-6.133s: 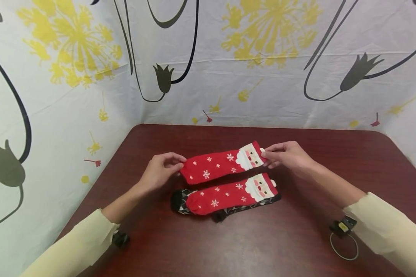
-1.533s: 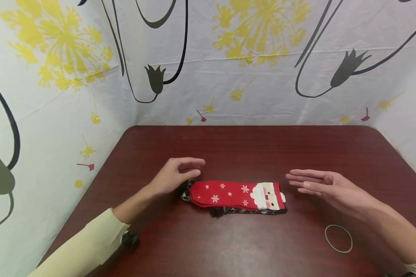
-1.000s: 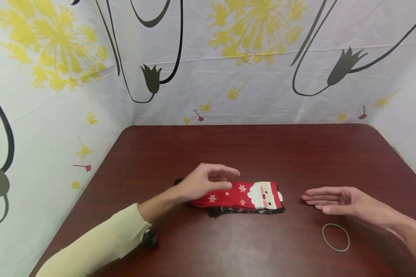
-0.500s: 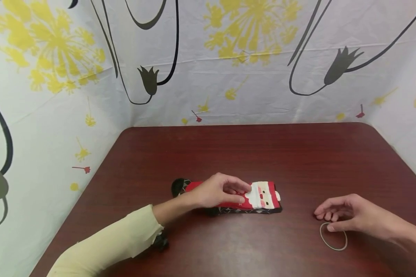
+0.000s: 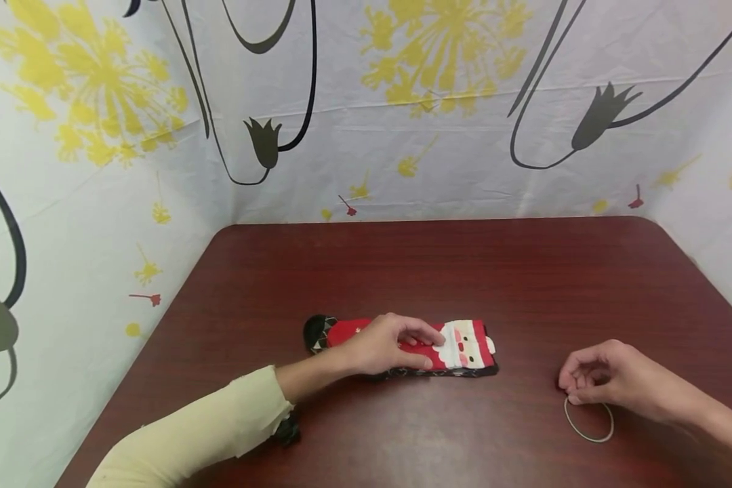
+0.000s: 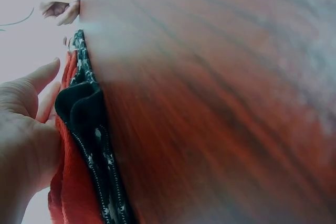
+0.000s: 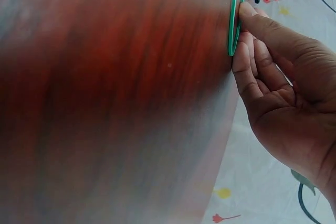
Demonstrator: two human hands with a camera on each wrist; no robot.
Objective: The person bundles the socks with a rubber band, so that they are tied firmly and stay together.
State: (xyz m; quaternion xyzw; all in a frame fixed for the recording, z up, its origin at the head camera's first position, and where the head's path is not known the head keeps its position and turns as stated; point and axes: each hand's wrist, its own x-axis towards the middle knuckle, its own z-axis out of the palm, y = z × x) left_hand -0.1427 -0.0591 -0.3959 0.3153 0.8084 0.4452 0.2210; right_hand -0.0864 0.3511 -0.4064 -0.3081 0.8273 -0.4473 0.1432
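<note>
Red Santa socks (image 5: 471,344) with white snowflakes lie flat on black patterned socks (image 5: 314,333), whose dark toe sticks out on the left. My left hand (image 5: 383,347) rests on the middle of the red fabric, its fingers loosely bent and covering part of the snowflakes. In the left wrist view, the layered edges of the red and black socks (image 6: 84,103) show beside the palm. Off to the right, my right hand (image 5: 625,381) pinches a thin rubber band (image 5: 611,425) between thumb and fingers. The band (image 7: 231,35) looks green in the right wrist view.
All of this is on a dark reddish-brown table (image 5: 439,271) with rounded far corners. A white cloth (image 5: 341,81) printed with yellow and grey flowers hangs behind and beside it.
Earlier both hands held one red sock above the other; now they lie stacked. My left hand has slid right onto the stack. My right hand has lowered to the rubber band and pinched it.
</note>
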